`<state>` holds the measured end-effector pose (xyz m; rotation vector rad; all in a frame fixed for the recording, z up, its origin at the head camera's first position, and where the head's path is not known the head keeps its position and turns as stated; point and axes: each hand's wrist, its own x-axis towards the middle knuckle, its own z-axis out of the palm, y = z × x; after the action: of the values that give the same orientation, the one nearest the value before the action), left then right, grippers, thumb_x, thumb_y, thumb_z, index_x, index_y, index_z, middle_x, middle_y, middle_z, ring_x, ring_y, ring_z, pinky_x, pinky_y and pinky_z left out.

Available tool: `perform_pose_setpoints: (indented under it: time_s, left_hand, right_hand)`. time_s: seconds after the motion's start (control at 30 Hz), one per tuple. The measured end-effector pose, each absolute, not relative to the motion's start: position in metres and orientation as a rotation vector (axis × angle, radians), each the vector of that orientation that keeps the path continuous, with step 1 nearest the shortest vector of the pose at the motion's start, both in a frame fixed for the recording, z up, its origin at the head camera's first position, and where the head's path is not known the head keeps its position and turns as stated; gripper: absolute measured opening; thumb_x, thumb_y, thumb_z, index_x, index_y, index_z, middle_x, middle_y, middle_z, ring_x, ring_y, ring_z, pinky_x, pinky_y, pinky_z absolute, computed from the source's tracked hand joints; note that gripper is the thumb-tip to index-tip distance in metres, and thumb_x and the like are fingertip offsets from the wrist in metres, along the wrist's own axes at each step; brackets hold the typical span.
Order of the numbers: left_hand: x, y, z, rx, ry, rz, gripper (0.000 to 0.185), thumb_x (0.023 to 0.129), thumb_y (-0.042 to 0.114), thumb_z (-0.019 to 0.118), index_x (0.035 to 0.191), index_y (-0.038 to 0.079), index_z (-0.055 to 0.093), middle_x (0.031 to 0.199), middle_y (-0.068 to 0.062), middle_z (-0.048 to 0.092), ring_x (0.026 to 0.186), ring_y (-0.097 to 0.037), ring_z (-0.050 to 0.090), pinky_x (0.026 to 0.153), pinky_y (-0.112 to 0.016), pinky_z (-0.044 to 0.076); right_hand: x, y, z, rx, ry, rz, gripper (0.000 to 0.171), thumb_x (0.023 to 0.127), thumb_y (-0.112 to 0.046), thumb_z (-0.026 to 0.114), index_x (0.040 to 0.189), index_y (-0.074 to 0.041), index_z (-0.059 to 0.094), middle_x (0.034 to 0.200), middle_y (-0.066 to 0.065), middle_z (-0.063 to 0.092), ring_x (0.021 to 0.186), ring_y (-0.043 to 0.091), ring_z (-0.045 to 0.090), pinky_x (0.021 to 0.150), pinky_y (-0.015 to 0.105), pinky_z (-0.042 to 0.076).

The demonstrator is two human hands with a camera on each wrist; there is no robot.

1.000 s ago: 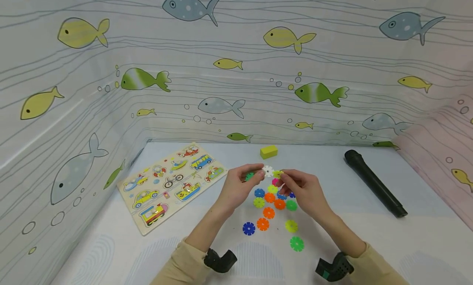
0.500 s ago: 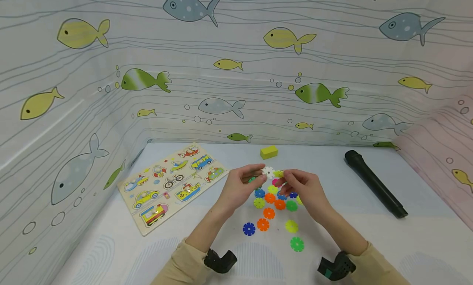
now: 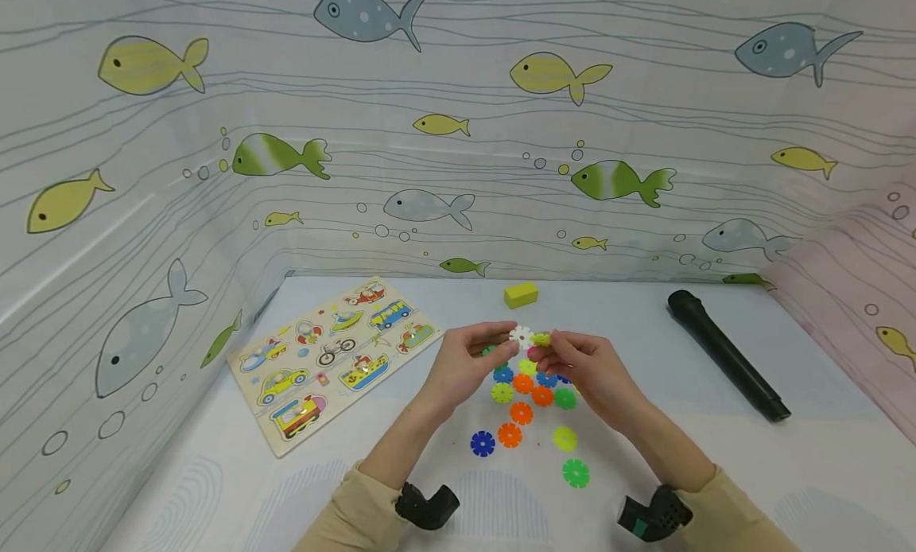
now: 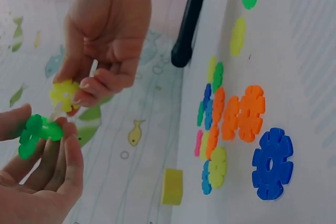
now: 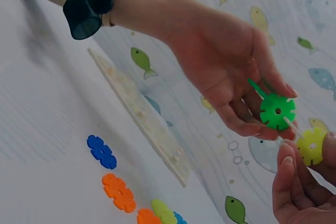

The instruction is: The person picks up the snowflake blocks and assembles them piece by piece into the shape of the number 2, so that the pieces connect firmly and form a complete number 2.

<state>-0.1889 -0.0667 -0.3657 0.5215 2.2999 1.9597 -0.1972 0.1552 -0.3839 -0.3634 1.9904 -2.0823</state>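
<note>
Above the table, my left hand (image 3: 461, 361) holds a small chain of slotted plastic snowflake discs. Two green discs (image 5: 277, 112) sit at an angle in its fingers, and a white disc (image 3: 522, 337) sticks out towards the right. My right hand (image 3: 597, 373) pinches a yellow snowflake disc (image 4: 64, 95) between thumb and fingers. The yellow disc meets the white disc's edge; whether their slots are locked together cannot be told. Below the hands, loose discs lie on the table, among them an orange disc (image 3: 510, 435), a dark blue disc (image 4: 272, 164) and a green disc (image 3: 576, 473).
A wooden vehicle puzzle board (image 3: 336, 361) lies to the left. Behind the hands is a yellow block (image 3: 520, 295). A black cylindrical stick (image 3: 728, 355) rests at the right. Fish-patterned sheets (image 3: 458, 154) stand around the table's back and sides.
Both hands have shifted very slightly, the white and yellow discs staying together and moving a little right and down. The right fingers have drawn in somewhat. The loose discs have stayed put.
</note>
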Motion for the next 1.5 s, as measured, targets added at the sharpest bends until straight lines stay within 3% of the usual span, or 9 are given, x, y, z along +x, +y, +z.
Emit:
perform_pose_setpoints:
  time_s: [0.3,1.1,1.33,1.5]
  left_hand:
    - [-0.188,-0.067,-0.363,0.519,2.247,2.013,0.035,0.094,0.015,0.069,0.127,0.001,0.067,0.119,-0.016,0.071,0.106,-0.024,0.069,0.088,-0.028,0.057]
    - [-0.191,-0.066,-0.371,0.496,2.296,1.985,0.029,0.096,0.009,0.066,0.124,0.003,0.07,0.108,-0.015,0.074,0.096,-0.021,0.07,0.084,-0.026,0.057]
    - [-0.193,-0.068,-0.372,0.432,2.333,1.948,0.033,0.098,0.013,0.064,0.13,0.007,0.066,0.119,-0.015,0.069,0.104,-0.026,0.067,0.087,-0.029,0.056]
    - [-0.192,-0.067,-0.371,0.468,2.312,1.896,0.042,0.096,0.015,0.066,0.137,0.01,0.061,0.129,-0.015,0.064,0.109,-0.028,0.066,0.089,-0.031,0.057]
  right_hand:
    - [-0.195,0.157,-0.383,-0.426,1.995,-2.07,0.045,0.104,-0.022,0.054,0.128,0.015,0.057,0.1,0.001,0.073,0.092,0.015,0.068,0.088,0.024,0.056]
    - [-0.196,0.152,-0.388,-0.439,2.103,-2.006,0.04,0.103,-0.02,0.055,0.123,0.014,0.062,0.096,0.002,0.073,0.088,0.017,0.067,0.086,0.025,0.057]
    - [-0.195,0.145,-0.391,-0.293,2.298,-1.928,0.042,0.101,-0.032,0.059,0.125,0.002,0.066,0.103,0.014,0.071,0.093,0.026,0.066,0.086,0.028,0.057]
    - [-0.194,0.144,-0.392,-0.235,2.383,-1.936,0.038,0.101,-0.031,0.058,0.125,-0.003,0.067,0.105,0.02,0.069,0.096,0.035,0.065,0.086,0.027,0.057]
